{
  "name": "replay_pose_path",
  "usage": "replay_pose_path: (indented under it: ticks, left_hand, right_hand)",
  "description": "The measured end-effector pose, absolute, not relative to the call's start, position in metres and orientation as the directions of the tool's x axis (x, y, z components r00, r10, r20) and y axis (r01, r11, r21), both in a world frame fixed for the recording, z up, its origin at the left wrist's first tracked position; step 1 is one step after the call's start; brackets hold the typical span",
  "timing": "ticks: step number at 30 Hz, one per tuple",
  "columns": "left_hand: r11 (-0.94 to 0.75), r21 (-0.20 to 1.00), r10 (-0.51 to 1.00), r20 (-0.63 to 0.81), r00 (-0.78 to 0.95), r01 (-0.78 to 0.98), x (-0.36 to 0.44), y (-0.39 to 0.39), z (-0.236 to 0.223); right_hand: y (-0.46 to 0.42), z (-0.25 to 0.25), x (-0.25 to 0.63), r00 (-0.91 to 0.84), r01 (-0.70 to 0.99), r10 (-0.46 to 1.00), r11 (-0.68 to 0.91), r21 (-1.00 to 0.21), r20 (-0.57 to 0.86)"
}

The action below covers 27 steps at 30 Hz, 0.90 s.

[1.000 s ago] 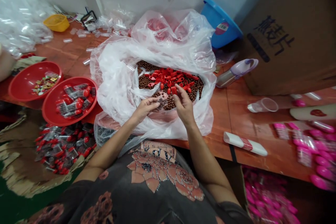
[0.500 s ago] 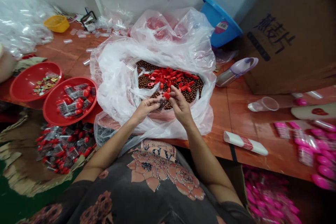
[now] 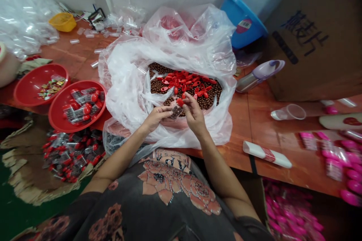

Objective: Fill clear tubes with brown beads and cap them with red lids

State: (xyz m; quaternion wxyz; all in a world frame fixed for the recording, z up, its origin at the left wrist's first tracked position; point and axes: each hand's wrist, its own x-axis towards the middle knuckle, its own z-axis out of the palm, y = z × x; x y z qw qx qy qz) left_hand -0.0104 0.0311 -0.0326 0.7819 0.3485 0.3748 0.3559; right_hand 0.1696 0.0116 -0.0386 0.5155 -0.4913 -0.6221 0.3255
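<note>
My left hand (image 3: 156,116) is closed round a small clear tube (image 3: 175,111) filled with brown balls. My right hand (image 3: 193,113) pinches a red cap (image 3: 180,102) right at the tube's open end. Both hands hover over the near edge of a big clear plastic bag (image 3: 127,83). The bag holds a heap of brown balls (image 3: 210,99) with loose red caps (image 3: 186,81) lying on top.
Two red bowls stand at the left: one (image 3: 56,115) with capped tubes, one (image 3: 26,86) with small wrapped pieces. More filled tubes (image 3: 68,154) lie on cardboard below. A blue basin (image 3: 243,20), a cardboard box (image 3: 316,37), a clear cup (image 3: 290,113) and pink items (image 3: 336,154) are at the right.
My right hand picked a red cap from the heap and brought it back to the tube in my left hand. The camera tilted slightly.
</note>
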Motion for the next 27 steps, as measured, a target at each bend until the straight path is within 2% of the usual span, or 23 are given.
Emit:
replay_pose_path:
  ticks: [6,10,15,22,27]
  left_hand:
    - [0.521,0.799,0.812,-0.357,0.461,-0.300,-0.013,0.029,-0.032]
    - [0.499,0.827,0.813,-0.342,0.471,-0.261,-0.012,0.028,-0.035]
    - [0.426,0.872,0.866,-0.317,0.387,-0.241,-0.013,0.027,-0.039]
    - [0.414,0.871,0.872,-0.295,0.392,-0.265,-0.013,0.025,-0.038]
    - [0.409,0.876,0.874,-0.296,0.385,-0.254,-0.014,0.024,-0.037]
  right_hand:
    - [0.010,-0.043,0.175,-0.007,0.260,0.948,0.309,-0.915,0.318]
    - [0.011,-0.045,0.181,0.007,0.308,0.935,0.335,-0.890,0.355]
    - [0.013,-0.044,0.183,0.077,0.400,0.924,0.316,-0.861,0.375]
    - [0.012,-0.046,0.172,-0.057,0.319,0.923,0.378,-0.869,0.380]
    - [0.012,-0.046,0.182,0.070,0.418,0.908,0.349,-0.839,0.413]
